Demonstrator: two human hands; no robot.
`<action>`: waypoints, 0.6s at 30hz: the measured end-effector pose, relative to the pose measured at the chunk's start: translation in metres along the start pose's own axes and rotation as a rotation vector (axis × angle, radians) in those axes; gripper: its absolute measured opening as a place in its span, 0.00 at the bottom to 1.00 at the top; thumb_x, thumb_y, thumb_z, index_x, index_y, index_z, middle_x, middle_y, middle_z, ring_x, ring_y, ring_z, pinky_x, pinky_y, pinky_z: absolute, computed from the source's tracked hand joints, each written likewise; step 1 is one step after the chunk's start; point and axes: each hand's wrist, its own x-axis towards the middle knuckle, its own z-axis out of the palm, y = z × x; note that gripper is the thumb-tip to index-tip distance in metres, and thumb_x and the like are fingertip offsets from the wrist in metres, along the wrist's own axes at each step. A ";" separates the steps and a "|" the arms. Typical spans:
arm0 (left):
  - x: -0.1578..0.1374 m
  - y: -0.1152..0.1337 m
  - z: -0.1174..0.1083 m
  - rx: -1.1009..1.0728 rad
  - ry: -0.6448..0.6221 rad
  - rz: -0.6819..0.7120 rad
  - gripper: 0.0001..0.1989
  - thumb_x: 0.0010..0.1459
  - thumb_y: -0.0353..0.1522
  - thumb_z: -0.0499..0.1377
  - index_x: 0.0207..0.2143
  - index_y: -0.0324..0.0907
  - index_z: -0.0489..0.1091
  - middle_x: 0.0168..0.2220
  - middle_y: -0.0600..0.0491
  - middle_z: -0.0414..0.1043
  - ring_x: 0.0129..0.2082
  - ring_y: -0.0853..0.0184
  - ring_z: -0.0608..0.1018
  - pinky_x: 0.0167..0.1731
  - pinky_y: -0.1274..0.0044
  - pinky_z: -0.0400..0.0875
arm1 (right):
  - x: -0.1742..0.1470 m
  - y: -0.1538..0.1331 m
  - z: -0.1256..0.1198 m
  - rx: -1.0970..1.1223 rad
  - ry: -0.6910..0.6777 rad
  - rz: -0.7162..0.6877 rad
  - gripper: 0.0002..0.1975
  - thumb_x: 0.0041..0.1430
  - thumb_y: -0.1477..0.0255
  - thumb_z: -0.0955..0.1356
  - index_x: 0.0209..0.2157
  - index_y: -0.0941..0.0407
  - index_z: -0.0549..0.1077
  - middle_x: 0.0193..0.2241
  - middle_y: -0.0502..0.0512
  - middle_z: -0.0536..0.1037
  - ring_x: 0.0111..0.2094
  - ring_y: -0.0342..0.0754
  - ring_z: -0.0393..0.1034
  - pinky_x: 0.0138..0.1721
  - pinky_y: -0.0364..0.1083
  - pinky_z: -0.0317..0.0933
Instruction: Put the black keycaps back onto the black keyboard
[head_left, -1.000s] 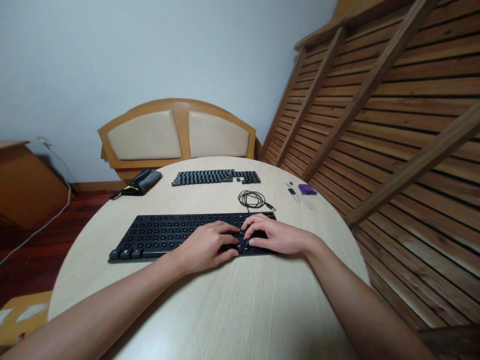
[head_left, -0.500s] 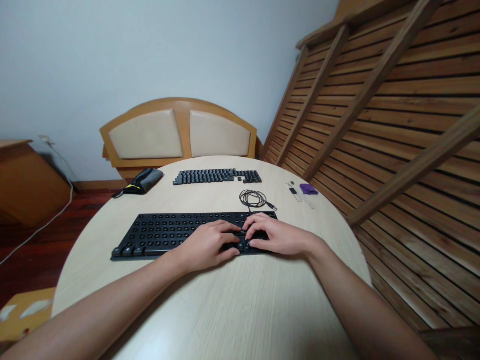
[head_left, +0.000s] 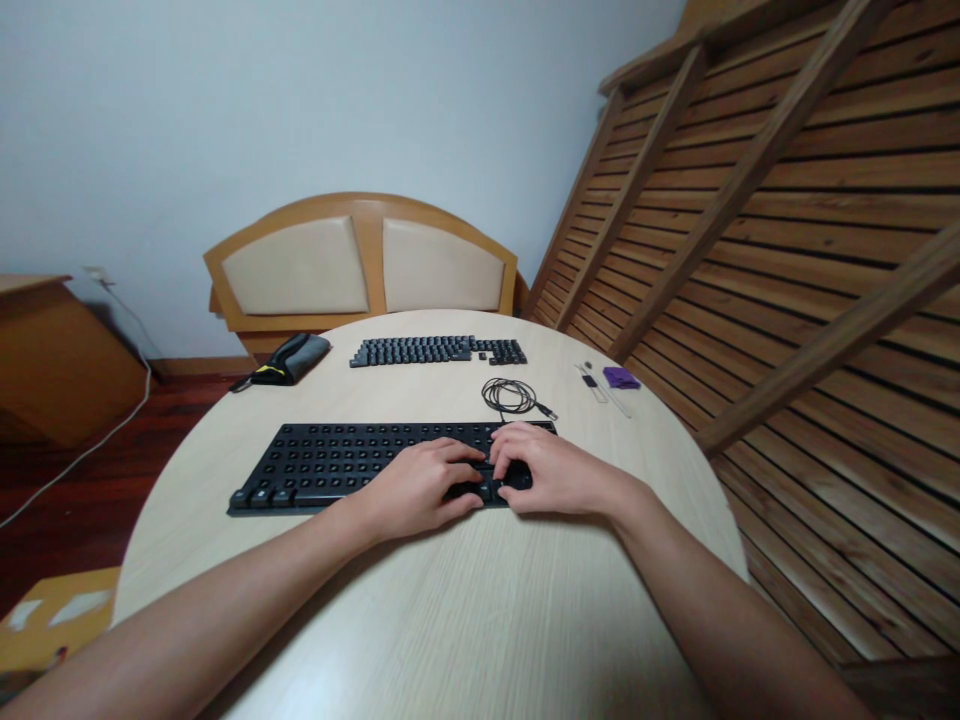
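Note:
A black keyboard lies on the round table. Most of its switches are bare, while keycaps sit along the front row at the left end. My left hand rests over its right half, fingers stretched toward the right and holding nothing. Beside it, my right hand is curled over the right end. Its thumb and index finger pinch at a small dark keycap low on the board, largely covered by the fingertips. The keyboard's coiled cable lies just behind the hands.
Loose black keycaps stand in rows farther back. A dark grey pouch lies at the left. Toward the right edge are a purple cloth and small thin tools. A slatted wooden frame leans close on the right.
My right thumb and index finger have drawn in more tightly, and the hand is more curled. My left hand stays in place on the keyboard. The whole view has shifted slightly.

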 end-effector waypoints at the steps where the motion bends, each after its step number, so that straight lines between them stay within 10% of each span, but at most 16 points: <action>1: 0.000 0.000 0.000 -0.001 -0.001 0.002 0.12 0.65 0.37 0.59 0.45 0.42 0.77 0.54 0.47 0.75 0.53 0.57 0.76 0.52 0.63 0.73 | 0.000 -0.001 0.000 -0.014 0.003 -0.001 0.08 0.48 0.77 0.73 0.32 0.54 0.76 0.38 0.53 0.78 0.47 0.53 0.70 0.52 0.52 0.62; 18: 0.001 0.005 -0.001 0.016 -0.006 -0.021 0.12 0.64 0.37 0.59 0.46 0.42 0.77 0.53 0.47 0.75 0.52 0.56 0.77 0.52 0.64 0.74 | 0.001 -0.013 -0.003 -0.079 -0.047 0.062 0.07 0.50 0.76 0.70 0.33 0.54 0.78 0.35 0.54 0.79 0.43 0.52 0.72 0.47 0.50 0.64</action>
